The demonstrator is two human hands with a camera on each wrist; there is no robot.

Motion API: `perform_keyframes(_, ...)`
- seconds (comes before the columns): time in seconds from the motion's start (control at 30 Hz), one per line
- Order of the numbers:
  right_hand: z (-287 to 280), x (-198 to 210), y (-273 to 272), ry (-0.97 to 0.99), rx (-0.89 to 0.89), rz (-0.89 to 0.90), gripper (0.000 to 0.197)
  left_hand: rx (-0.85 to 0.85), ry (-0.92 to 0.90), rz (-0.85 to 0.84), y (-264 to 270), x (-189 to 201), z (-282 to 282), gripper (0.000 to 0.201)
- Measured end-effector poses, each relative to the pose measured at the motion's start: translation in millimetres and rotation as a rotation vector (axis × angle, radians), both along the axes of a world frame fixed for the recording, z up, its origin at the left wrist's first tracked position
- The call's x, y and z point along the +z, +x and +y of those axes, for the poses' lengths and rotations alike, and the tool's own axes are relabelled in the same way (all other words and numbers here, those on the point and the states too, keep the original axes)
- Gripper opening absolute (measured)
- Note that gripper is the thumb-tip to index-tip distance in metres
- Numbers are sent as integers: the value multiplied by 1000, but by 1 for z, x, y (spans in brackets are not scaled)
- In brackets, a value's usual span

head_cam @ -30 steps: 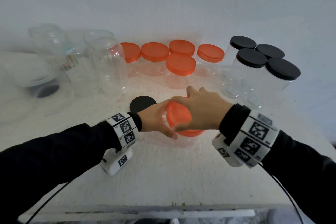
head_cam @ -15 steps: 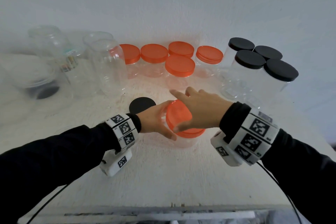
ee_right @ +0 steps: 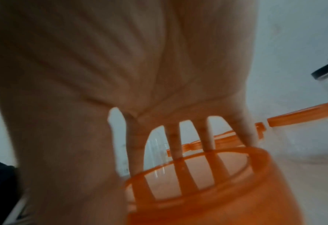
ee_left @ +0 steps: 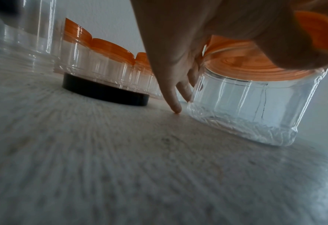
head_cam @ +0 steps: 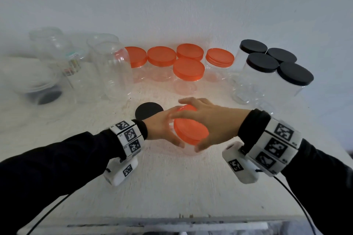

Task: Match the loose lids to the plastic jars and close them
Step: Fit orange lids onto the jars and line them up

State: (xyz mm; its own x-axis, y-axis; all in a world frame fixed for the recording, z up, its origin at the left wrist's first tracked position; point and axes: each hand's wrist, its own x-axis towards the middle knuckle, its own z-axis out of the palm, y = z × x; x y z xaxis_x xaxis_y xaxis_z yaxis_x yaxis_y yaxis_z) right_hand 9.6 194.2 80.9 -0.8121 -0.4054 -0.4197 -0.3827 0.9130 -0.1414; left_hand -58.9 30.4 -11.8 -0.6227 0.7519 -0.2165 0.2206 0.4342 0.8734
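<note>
A small clear jar (head_cam: 189, 151) (ee_left: 246, 106) stands mid-table with an orange lid (head_cam: 191, 131) (ee_left: 244, 68) on its mouth. In the head view the lid looks slightly tilted. My left hand (head_cam: 168, 128) grips the jar from the left, its fingers (ee_left: 178, 91) behind the wall and its thumb at the near side. My right hand (head_cam: 204, 126) lies over the lid, fingers (ee_right: 172, 140) spread across its top and thumb at the near rim. A loose black lid (head_cam: 149, 111) (ee_left: 105, 92) lies flat just left of the jar.
Several orange-lidded jars (head_cam: 188, 68) stand at the back centre, and several black-lidded jars (head_cam: 262, 63) at the back right. Tall open clear jars (head_cam: 112, 66) crowd the back left, with a dark lid (head_cam: 47, 97) near them. The table edge (head_cam: 172, 219) runs in front.
My right hand has turned on the orange lid: its fingers have swung round and the thumb now sits at the near rim. My left hand has stayed on the jar.
</note>
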Motion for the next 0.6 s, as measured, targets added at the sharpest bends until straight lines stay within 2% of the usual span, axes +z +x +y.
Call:
perform_keyframes(0.07,2,0,-1,-22,22,-25,86,-14,7,-8,1,-1,1,100)
perform_keyframes(0.2,-7,-6,3,122,-99,251,84,19,15,-1,0,0,1,89)
perform_keyframes(0.27,-9,-9,4,184,-119,293,89,7,3,1,1,0,1,88)
perform_keyframes(0.4,1,-4,1,4,-3,31,85,9,-4,-8,0,1,1,92)
perform_keyframes(0.47,2,-4,0,-21,28,-11,82,-4,-1,-14,1,1,1,95)
perform_keyframes(0.53,-2,-7,2,20,-18,113,78,10,-3,2,1,1,1,91)
perform_keyframes(0.6,-8,-9,4,103,-110,244,81,19,5,1,1,1,1,86)
